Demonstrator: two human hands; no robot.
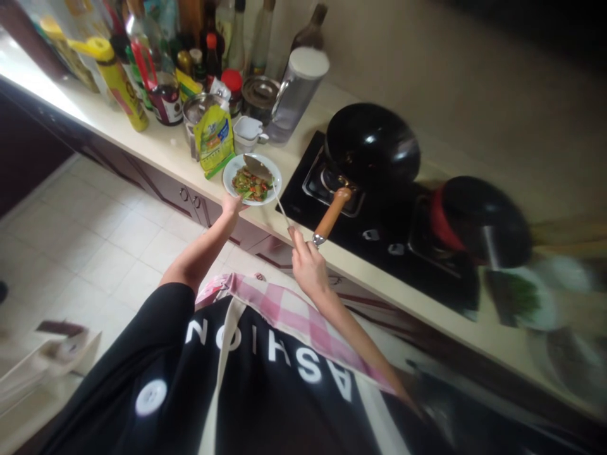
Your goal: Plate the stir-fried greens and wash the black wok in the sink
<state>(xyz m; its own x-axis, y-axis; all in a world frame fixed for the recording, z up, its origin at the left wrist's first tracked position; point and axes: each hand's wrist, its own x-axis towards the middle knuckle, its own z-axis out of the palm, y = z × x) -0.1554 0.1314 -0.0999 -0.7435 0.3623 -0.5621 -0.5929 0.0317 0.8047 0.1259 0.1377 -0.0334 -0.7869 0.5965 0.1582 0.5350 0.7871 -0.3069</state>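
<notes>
Black shirt, left grip holding white plate of food, right grip wrapped around long-handled utensil

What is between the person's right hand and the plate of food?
The spoon's thin handle: the right hand grips one end, and the spoon's head is at the food on the plate. The head view shows this.

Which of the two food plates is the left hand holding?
The plate left of the stove: the left hand grips its near edge. The greens plate, right of the stove, has no hand on it.
</notes>
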